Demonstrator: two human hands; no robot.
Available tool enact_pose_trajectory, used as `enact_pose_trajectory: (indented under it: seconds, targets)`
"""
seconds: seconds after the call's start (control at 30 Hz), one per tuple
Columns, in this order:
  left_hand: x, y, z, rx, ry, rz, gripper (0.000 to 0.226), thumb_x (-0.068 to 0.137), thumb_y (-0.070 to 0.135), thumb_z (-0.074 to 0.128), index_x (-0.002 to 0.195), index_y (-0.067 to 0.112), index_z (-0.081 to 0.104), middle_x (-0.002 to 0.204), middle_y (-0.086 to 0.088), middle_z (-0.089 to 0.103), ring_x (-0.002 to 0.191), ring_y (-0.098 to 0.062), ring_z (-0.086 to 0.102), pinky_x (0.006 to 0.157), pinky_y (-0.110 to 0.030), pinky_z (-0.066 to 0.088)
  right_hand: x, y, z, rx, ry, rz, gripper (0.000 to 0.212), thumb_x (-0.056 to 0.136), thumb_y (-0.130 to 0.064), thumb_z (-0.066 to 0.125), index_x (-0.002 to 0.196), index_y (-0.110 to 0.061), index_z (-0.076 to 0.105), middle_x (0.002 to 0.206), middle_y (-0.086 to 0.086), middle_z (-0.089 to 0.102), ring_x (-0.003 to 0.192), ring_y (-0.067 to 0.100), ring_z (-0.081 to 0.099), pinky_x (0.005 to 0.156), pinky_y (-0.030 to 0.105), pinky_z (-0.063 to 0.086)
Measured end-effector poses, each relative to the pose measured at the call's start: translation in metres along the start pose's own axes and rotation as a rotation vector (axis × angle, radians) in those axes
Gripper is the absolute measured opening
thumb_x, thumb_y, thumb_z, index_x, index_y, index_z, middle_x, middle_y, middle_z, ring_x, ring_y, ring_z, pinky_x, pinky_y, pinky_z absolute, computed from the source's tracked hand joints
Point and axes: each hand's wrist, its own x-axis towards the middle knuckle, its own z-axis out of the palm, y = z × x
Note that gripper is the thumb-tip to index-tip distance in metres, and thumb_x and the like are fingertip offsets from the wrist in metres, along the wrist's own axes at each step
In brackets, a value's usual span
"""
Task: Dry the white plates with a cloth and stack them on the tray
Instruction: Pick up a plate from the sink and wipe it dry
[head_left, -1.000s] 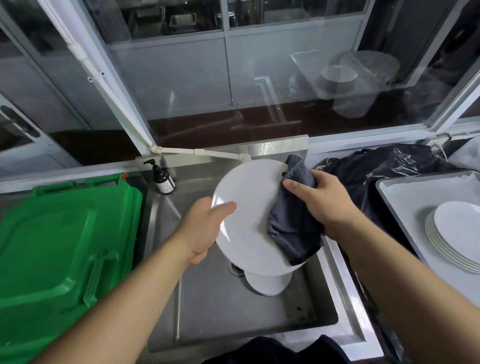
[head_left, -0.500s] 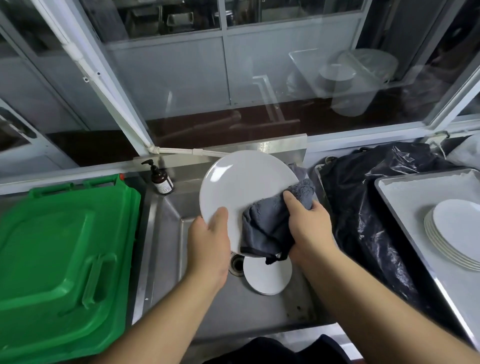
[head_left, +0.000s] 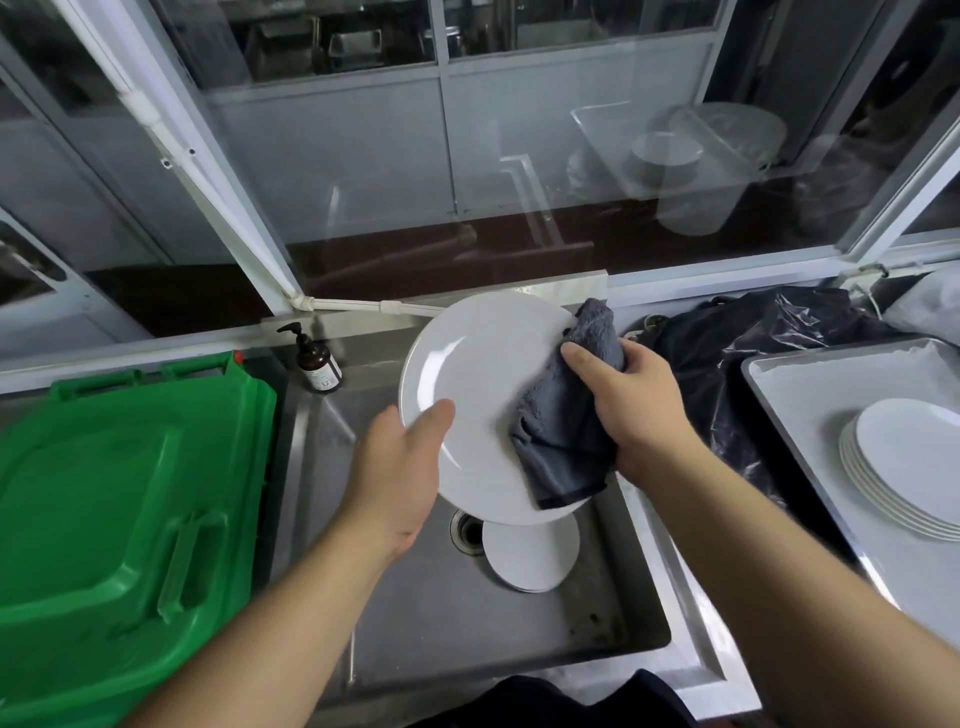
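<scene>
Both forearms bare to the frame's edge, no sleeves, watch or rings on the left hand (head_left: 400, 467) or right hand (head_left: 631, 410); a dark garment (head_left: 550, 701) shows at the waist.

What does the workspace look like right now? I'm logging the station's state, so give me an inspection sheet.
Surface: steel sink, bare basin bottom with dark specks near the front right corner.
Job's things: held plate tilted above the sink; grey cloth against its right side; another plate lying in the basin beside the drain; stack of plates on the tray at right.
Clutter: green bin lid left; pump bottle at the sink's back corner; black bag between sink and tray.
Grippers: left hand holds the plate's rim; right hand grips the cloth.
Cables: nothing seen.
Surroundings: window glass behind the sink.
</scene>
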Motion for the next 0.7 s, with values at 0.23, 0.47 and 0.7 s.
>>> enact_pose_trajectory:
  seconds: [0.23,0.47,0.7]
  targets:
    - [-0.02,-0.007,0.04,-0.106,0.227,-0.068,0.021,0.081,0.045,0.062,0.091,0.04,0.08,0.097,0.012,0.082,0.091,-0.006,0.076,0.079,-0.035,0.059,-0.02,0.038,0.024,0.308,0.187,0.298,0.017,0.087,-0.035,0.08,0.096,-0.021,0.078,0.09,-0.004,0.083,0.086,0.023,0.081,0.083,0.045,0.065]
    - [-0.021,-0.008,0.027,-0.197,-0.099,-0.218,0.039,0.077,0.011,0.062,0.115,0.012,0.069,0.111,-0.011,0.08,0.097,-0.03,0.078,0.074,-0.05,0.065,-0.009,0.045,0.006,0.277,0.184,0.332,0.018,0.094,-0.028,0.078,0.098,-0.011,0.077,0.081,-0.001,0.082,0.071,0.014,0.08,0.052,0.024,0.059]
    - [-0.01,-0.007,0.006,0.236,-0.1,-0.055,0.027,0.081,0.026,0.056,0.104,0.028,0.07,0.107,-0.01,0.078,0.108,-0.04,0.072,0.089,-0.064,0.061,-0.003,0.039,-0.002,0.307,0.075,0.413,0.028,0.102,-0.037,0.07,0.118,-0.014,0.073,0.094,0.001,0.084,0.085,0.021,0.082,0.073,0.038,0.065]
